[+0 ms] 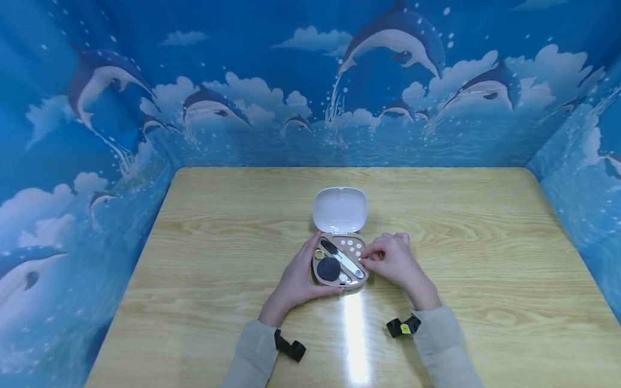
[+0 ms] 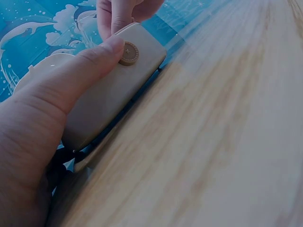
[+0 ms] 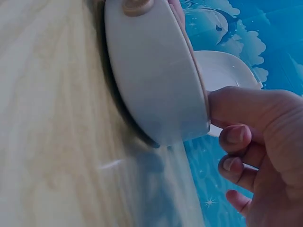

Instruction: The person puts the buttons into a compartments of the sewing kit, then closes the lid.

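A small white sewing-kit box [image 2: 104,99] with a beige inner tray stands on the table, its white lid [image 1: 340,210] raised at the back. My left hand [image 1: 298,277] grips the box from the left, thumb along the front by a brown button-shaped catch [image 2: 129,53]. Inside lie a black disc [image 1: 329,269], a gold ring-like piece [image 1: 319,254], a long tool with a dark end [image 1: 329,246] and several small white round pieces [image 1: 350,249]. My right hand [image 1: 395,261] reaches over the right rim, thumb and forefinger together beside those pieces. The rim hides its fingertips in the right wrist view.
The wood-grain table [image 1: 219,260] carries a bright light streak in front of the box. A blue dolphin-print curtain [image 1: 275,77] surrounds the table at the back and sides. Black wrist cameras [image 1: 290,346] are strapped over both grey sleeves [image 1: 453,354].
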The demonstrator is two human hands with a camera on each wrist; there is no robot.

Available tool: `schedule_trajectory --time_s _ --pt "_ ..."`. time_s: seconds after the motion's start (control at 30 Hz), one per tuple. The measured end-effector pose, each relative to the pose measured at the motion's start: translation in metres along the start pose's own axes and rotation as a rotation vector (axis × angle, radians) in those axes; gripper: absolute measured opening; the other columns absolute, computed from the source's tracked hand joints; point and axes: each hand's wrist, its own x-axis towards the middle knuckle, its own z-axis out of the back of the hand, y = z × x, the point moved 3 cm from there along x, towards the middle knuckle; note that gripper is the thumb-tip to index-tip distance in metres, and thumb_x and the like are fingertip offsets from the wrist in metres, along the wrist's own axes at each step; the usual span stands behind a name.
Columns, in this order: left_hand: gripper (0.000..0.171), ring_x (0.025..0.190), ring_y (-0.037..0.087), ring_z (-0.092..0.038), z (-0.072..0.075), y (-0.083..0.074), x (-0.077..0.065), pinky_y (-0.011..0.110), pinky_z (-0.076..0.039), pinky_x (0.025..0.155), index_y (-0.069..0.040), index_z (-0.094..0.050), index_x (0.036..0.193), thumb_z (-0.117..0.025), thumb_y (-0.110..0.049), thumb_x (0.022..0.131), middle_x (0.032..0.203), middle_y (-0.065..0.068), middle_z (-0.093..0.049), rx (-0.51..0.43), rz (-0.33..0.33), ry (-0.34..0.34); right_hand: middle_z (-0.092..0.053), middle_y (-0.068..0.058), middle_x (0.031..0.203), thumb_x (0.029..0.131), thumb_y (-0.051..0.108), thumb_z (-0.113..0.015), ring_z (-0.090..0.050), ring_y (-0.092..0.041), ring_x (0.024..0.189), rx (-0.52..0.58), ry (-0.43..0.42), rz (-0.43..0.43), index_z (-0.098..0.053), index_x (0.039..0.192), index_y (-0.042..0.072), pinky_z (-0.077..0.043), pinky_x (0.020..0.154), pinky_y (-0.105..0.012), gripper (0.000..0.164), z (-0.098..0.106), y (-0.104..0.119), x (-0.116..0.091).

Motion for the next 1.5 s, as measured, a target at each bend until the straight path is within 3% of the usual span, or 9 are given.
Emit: schedule_trajectory --time_s 0.27,0.43,0.6,0.67,0.8,0.9,0.97,1.23,1.5 --pt "0.135 0.147 0.024 -0.027 0.001 -0.001 -0.001 0.049 -0.027 0.118 -0.032 -0.006 0.16 -0.089 -0.061 0.058 0.164 -0.001 -0.019 -0.002 -0.002 -0.004 -0.051 0.013 0.062 0.076 0.016 -0.085 -0.044 -0.011 0.065 0.07 -0.064 0.052 -0.078 0.086 0.017 -0.028 0.085 -0.039 0.012 -0.002 -0.006 -0.006" --pt "0.135 0.147 0.025 -0.026 0.001 -0.001 0.0 0.05 -0.027 0.117 -0.031 -0.006 0.16 -0.089 -0.06 0.059 0.164 -0.001 -0.018 0.003 -0.013 -0.003 -0.056 0.007 0.067 0.081 0.012 -0.081 -0.047 -0.013 0.067 0.215 -0.151 0.043 -0.078 0.087 0.013 -0.033 0.081 -0.035 0.007 0.002 -0.007 -0.005" --pt "0.135 0.147 0.026 -0.027 0.002 -0.002 0.0 0.05 -0.027 0.118 -0.03 -0.007 0.16 -0.091 -0.057 0.059 0.164 0.0 -0.019 0.005 -0.016 -0.005 -0.066 -0.012 0.09 0.094 0.009 -0.067 -0.055 -0.016 0.084 0.43 -0.263 -0.055 -0.072 0.11 0.0 -0.047 0.077 -0.028 0.018 0.004 -0.012 0.004" --pt "0.134 0.147 0.025 -0.027 0.003 -0.002 0.0 0.049 -0.027 0.118 -0.03 -0.007 0.16 -0.091 -0.057 0.059 0.164 0.0 -0.019 0.008 -0.011 -0.004 -0.065 -0.02 0.106 0.099 0.008 -0.06 -0.057 -0.023 0.097 0.497 -0.276 -0.101 -0.063 0.123 -0.004 -0.049 0.087 -0.029 0.028 0.003 -0.013 0.009" --pt "0.134 0.146 0.024 -0.027 0.003 -0.002 -0.001 0.048 -0.026 0.118 -0.031 -0.008 0.16 -0.091 -0.057 0.058 0.164 0.0 -0.02 0.007 -0.007 -0.009 -0.052 -0.03 0.134 0.105 0.012 -0.046 -0.052 -0.043 0.12 0.672 -0.236 -0.177 -0.043 0.143 -0.007 -0.045 0.106 -0.045 0.042 0.0 -0.014 0.022" --pt "0.134 0.146 0.025 -0.027 0.003 -0.001 0.0 0.048 -0.027 0.118 -0.03 -0.008 0.16 -0.09 -0.058 0.058 0.164 -0.001 -0.02 0.005 -0.009 -0.009 -0.041 -0.028 0.147 0.109 0.023 -0.036 -0.045 -0.045 0.131 0.807 -0.176 -0.228 -0.032 0.15 -0.004 -0.035 0.114 -0.054 0.049 -0.002 -0.013 0.029" --pt "0.134 0.146 0.024 -0.027 0.002 -0.001 0.0 0.048 -0.027 0.118 -0.031 -0.007 0.16 -0.089 -0.06 0.058 0.164 -0.001 -0.019 0.005 -0.009 -0.003 -0.037 -0.025 0.151 0.11 0.032 -0.03 -0.042 -0.043 0.134 0.88 -0.14 -0.239 -0.027 0.153 -0.001 -0.031 0.116 -0.053 0.054 -0.004 -0.01 0.033" --pt "0.134 0.146 0.024 -0.027 0.0 0.0 -0.001 0.05 -0.028 0.117 -0.033 -0.006 0.16 -0.089 -0.06 0.059 0.164 -0.003 -0.018 -0.014 -0.006 0.002 -0.034 -0.031 0.15 0.108 0.047 -0.019 -0.035 -0.044 0.138 1.066 -0.034 -0.263 -0.019 0.155 -0.003 -0.029 0.118 -0.05 0.069 -0.004 0.001 0.045" --pt "0.135 0.147 0.025 -0.026 0.002 0.0 -0.001 0.05 -0.028 0.117 -0.032 -0.004 0.16 -0.089 -0.061 0.059 0.164 -0.002 -0.017 -0.004 0.003 0.003 -0.033 -0.033 0.15 0.108 0.047 -0.018 -0.034 -0.044 0.139 1.11 -0.001 -0.316 -0.023 0.152 -0.006 -0.028 0.118 -0.051 0.069 0.0 0.011 0.05"
